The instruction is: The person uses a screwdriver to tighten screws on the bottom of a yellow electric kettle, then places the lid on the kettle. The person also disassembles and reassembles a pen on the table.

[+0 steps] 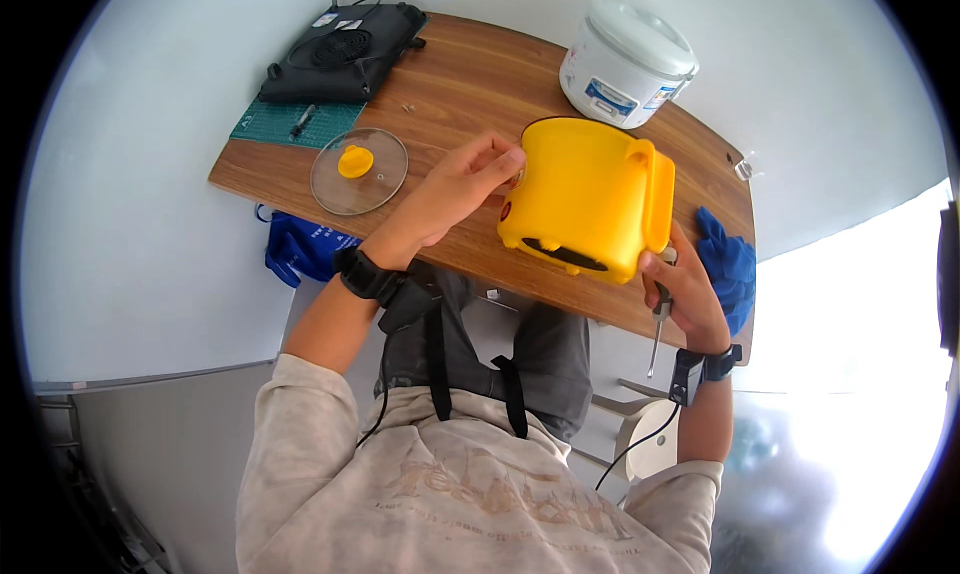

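Observation:
A yellow electric pot [585, 189] is tilted over the table's front edge, its dark vented underside partly turned toward me. My left hand [470, 179] is at the pot's left side, thumb and forefinger brought together against it by a small round marking; the fingertips are partly hidden. With my right hand [685, 284] I grip the pot's lower right, near its handle. That same hand also holds a screwdriver [662, 304], its shaft pointing down toward my lap. The glass lid [335, 182] with a yellow knob lies flat on the table, left of my left hand.
On the wooden table [470, 74] stands a white rice cooker [625, 69] at the back. A black appliance [345, 49] lies at the far left, beside a green cutting mat [270, 121]. Blue gloves [727, 269] rest at the right edge; a blue bag [305, 246] hangs at the left.

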Demonstrator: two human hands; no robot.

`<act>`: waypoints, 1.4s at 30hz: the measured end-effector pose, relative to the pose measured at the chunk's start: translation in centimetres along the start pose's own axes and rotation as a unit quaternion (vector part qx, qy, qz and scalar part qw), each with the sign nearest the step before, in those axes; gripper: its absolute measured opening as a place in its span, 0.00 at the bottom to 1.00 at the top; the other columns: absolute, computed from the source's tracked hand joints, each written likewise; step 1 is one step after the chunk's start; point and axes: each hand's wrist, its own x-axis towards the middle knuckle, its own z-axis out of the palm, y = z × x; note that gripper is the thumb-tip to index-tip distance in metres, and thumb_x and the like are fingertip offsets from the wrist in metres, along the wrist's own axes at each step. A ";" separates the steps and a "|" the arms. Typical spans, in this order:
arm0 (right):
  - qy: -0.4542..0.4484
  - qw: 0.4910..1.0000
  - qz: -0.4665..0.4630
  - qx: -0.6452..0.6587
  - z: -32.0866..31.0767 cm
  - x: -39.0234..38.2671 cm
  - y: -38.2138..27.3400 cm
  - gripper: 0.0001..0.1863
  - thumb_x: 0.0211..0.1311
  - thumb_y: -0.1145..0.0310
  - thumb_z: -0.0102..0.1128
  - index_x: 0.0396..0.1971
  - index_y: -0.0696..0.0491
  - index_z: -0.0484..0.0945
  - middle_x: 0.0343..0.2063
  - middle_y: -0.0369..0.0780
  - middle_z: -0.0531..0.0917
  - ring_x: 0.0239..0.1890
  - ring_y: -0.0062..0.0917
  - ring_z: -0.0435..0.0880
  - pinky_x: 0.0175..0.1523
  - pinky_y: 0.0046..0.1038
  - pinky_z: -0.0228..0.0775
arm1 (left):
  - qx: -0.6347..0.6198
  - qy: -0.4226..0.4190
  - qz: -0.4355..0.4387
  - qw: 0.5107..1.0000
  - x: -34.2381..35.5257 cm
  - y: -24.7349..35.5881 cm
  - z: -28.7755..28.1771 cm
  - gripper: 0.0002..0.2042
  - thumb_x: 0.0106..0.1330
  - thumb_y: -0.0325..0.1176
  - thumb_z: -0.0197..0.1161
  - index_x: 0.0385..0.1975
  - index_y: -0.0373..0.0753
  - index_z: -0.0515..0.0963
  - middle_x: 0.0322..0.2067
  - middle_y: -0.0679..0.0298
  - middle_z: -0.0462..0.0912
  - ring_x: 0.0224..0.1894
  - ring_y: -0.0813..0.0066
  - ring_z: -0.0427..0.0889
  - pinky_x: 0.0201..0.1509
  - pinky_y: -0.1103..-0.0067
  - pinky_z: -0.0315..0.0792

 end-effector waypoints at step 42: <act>0.235 0.955 -0.009 -0.181 0.7 -3.9 3.1 0.22 0.60 0.75 0.64 0.56 0.56 0.76 0.41 0.37 0.86 0.20 0.13 0.76 0.21 0.16 0.65 | 0.429 0.223 0.082 0.872 -5.1 -3.0 -12.0 0.20 0.66 0.33 0.67 0.58 0.40 0.74 0.51 0.52 0.79 0.48 0.59 0.82 0.51 0.71 0.77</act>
